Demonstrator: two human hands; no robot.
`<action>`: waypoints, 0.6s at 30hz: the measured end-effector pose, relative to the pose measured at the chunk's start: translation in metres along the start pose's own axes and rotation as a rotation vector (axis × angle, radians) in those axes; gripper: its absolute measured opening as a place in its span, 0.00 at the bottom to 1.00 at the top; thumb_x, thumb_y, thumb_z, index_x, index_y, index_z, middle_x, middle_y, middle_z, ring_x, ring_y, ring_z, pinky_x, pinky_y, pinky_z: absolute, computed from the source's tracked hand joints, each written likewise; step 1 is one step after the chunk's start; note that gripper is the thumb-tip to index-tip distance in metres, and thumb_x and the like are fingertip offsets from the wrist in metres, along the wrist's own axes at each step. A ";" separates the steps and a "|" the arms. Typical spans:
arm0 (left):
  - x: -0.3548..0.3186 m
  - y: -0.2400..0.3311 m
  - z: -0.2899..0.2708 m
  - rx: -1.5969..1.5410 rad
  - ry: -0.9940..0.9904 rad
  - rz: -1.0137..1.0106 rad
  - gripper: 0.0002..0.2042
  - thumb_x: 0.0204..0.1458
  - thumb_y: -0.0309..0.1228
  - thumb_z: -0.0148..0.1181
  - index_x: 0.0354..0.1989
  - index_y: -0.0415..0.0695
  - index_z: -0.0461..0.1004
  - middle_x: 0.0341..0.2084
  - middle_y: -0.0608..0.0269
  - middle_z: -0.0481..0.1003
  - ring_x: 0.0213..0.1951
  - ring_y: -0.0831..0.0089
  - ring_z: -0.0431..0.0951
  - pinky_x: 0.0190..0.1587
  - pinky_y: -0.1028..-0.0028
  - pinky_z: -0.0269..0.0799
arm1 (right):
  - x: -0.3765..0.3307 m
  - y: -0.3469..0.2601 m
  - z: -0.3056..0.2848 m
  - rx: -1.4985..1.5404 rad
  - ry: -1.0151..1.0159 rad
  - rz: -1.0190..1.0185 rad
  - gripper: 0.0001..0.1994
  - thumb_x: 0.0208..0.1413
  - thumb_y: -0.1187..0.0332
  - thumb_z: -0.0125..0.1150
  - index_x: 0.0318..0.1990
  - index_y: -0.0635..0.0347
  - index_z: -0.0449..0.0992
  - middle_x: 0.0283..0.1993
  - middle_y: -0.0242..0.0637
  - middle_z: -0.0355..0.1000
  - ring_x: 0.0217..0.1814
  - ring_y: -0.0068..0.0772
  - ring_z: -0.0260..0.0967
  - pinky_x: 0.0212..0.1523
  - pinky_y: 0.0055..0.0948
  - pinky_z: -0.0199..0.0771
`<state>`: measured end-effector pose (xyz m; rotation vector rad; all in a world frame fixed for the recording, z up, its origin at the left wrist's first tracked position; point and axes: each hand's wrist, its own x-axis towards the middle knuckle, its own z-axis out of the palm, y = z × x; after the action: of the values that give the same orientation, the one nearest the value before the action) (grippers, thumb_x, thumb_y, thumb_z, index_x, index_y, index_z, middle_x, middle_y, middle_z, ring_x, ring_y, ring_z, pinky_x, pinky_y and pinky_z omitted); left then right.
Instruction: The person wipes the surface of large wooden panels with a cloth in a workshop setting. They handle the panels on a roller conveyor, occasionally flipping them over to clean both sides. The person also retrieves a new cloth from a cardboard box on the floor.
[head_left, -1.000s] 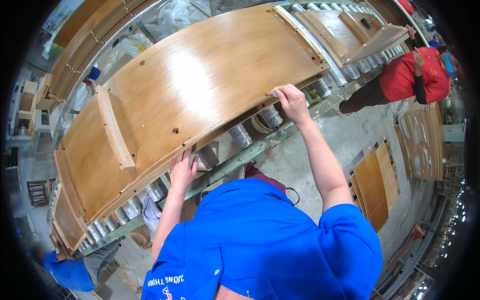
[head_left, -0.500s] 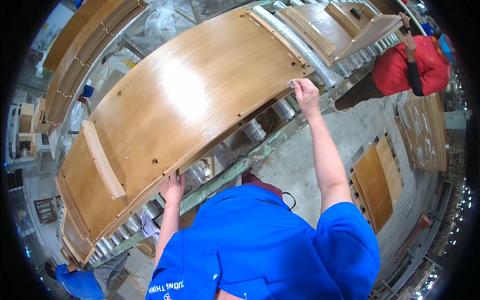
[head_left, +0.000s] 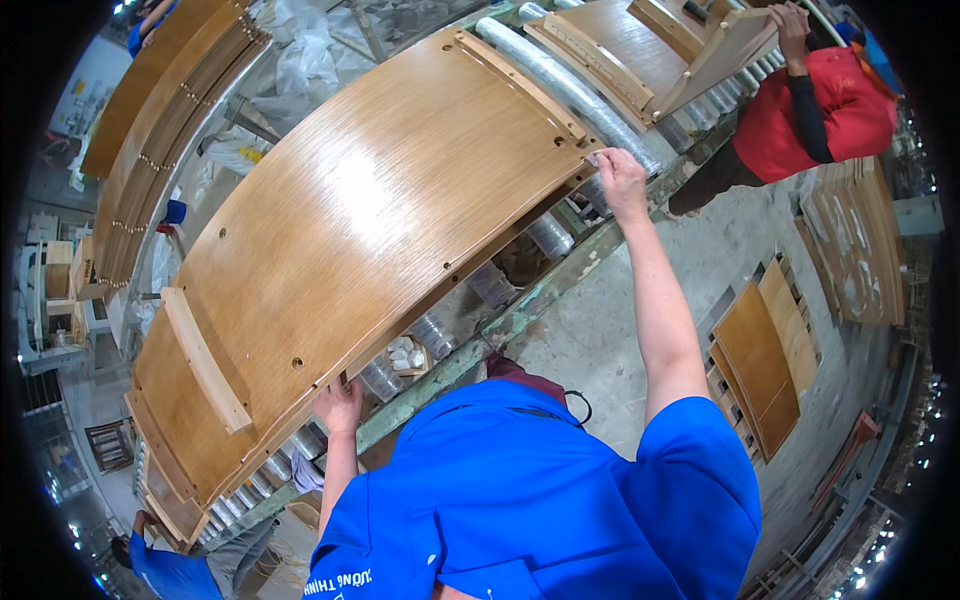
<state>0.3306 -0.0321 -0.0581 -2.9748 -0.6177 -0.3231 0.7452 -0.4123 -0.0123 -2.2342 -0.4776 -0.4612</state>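
A large glossy brown wooden panel [head_left: 300, 250] with a curved far edge lies on the rollers before me. My right hand [head_left: 624, 185] is closed in a pinch at its right near corner. Between the fingertips is a small pale thing, too small to name. Lower left, my left hand [head_left: 340, 405] grips the panel's near edge, its fingertips partly hidden by that edge. Raised pale wooden strips stand on the panel: one strip [head_left: 205, 360] toward the left, another strip [head_left: 525, 85] along the right end. Several small holes dot the surface.
Wrapped rollers [head_left: 550, 236] run beneath the panel on a green metal frame [head_left: 520, 315]. A person in red [head_left: 815, 110] handles another wooden assembly [head_left: 640, 50] farther right. A person in blue [head_left: 175, 570] works lower left. Stacked panels [head_left: 755, 370] stand on the floor at right.
My right hand has slid along the near edge to the panel's right corner. My left hand stays at the near edge. The whole view has shifted a little.
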 end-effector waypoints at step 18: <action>0.004 0.005 0.003 0.081 -0.039 -0.042 0.21 0.37 0.40 0.62 0.40 0.44 0.72 0.35 0.49 0.74 0.37 0.48 0.75 0.36 0.53 0.71 | 0.034 0.054 -0.009 0.402 0.075 0.353 0.06 0.56 0.71 0.53 0.34 0.63 0.74 0.30 0.36 0.72 0.29 0.29 0.70 0.30 0.26 0.72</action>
<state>0.3370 -0.0350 -0.0608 -2.9006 -0.6820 -0.2374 0.7989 -0.4455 -0.0244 -1.8514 -0.1146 -0.2366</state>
